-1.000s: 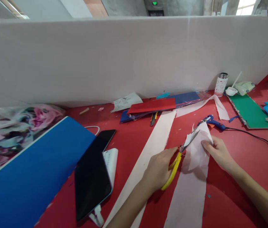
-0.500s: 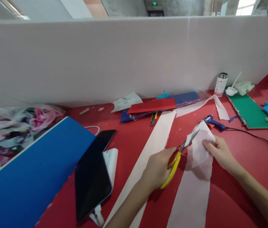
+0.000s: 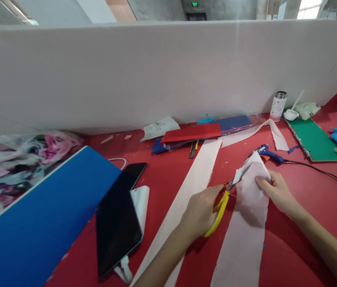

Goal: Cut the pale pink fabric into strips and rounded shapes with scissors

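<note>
My left hand point(image 3: 200, 213) is wrapped round the handles of yellow scissors point(image 3: 220, 209), whose blades point up and right into the top edge of a pale pink paper strip point(image 3: 246, 223). My right hand point(image 3: 274, 189) pinches that strip's upper right edge and holds it slightly off the red table point(image 3: 168, 175). A second, longer pink strip point(image 3: 192, 183) lies flat just left of the scissors.
A blue board point(image 3: 46, 215) fills the left. A phone point(image 3: 119, 217) lies on a white power bank point(image 3: 140, 201). A blue glue gun point(image 3: 268, 153) with a black cord point(image 3: 330, 177) lies beyond my right hand. Red and blue sheets point(image 3: 192, 133), a can point(image 3: 277, 105) and a green board point(image 3: 314, 139) line the white partition.
The pink strip has shifted a little to the right and settled flatter. Both hands stay almost in place, with the scissors blades still at the strip's top edge.
</note>
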The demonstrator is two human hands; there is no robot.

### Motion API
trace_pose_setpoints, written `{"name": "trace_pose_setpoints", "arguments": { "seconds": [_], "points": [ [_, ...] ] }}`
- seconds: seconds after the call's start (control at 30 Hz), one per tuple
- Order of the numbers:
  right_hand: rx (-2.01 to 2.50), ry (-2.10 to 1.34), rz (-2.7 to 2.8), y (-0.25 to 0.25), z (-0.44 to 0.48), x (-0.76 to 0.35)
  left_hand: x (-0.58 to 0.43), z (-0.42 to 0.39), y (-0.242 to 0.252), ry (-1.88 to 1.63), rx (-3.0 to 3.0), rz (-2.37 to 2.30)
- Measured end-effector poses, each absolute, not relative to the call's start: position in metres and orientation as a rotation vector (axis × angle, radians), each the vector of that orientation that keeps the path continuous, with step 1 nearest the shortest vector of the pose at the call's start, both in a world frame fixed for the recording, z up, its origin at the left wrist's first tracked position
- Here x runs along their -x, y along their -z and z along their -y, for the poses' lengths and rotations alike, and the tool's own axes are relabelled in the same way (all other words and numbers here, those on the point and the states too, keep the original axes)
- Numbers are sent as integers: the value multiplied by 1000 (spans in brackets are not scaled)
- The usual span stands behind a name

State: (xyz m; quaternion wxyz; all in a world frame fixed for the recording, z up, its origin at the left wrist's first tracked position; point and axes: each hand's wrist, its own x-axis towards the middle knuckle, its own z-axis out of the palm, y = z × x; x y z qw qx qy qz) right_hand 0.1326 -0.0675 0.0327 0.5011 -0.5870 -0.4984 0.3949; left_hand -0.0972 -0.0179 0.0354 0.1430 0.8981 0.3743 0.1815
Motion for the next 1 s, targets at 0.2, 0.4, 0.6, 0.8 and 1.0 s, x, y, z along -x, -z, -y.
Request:
{"name": "trace_pose_setpoints", "arguments": {
  "seconds": [0.2,0.4,0.6,0.8,1.0],
  "points": [
    [1418,-958,1219,-34,68,-132,95,19,-40,-460,-2570,-1101],
    [1424,-954,1222,-36,68,-132,96,19,-38,-437,-2552,-1138],
    [1418,-972,1223,-35,69,-132,97,18,-35,-485,-2576,-1106],
    [1410,-948,1233,-34,69,-133,96,18,-37,-494,-2579,-1105],
    [1400,-944,1235,-35,70,-133,95,18,-39,-514,-2588,-1088]
  ]
}}
